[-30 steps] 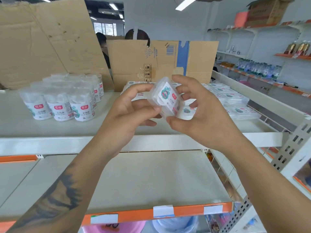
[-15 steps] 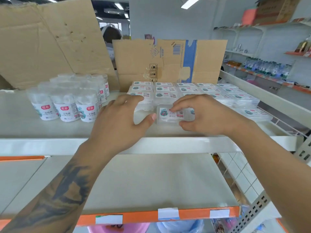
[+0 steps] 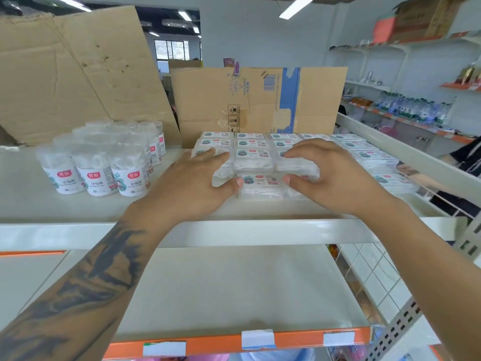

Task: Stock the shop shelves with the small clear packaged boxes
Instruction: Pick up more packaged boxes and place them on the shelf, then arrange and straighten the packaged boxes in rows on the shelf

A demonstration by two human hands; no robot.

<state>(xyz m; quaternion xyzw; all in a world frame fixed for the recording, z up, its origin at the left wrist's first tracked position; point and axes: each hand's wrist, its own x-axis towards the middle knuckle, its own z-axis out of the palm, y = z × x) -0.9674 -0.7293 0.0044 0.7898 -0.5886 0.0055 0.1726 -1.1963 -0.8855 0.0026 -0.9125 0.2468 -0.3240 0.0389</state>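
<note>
Clear packaged box (image 3: 261, 185) now lies flat on the upper shelf (image 3: 182, 231), nearest in the rows of boxes (image 3: 253, 152) — a second ago it was held up in the air. Left hand (image 3: 191, 187) and right hand (image 3: 330, 175) flank it, thumbs touching, neither gripping — this box looks placed.

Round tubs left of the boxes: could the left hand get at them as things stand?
Probably yes: the left hand lies open beside the round tubs, with bare shelf between them.

left forearm (image 3: 86, 277): dark tattoo, sleeveless; right forearm (image 3: 426, 269): bare, unmarked
</note>
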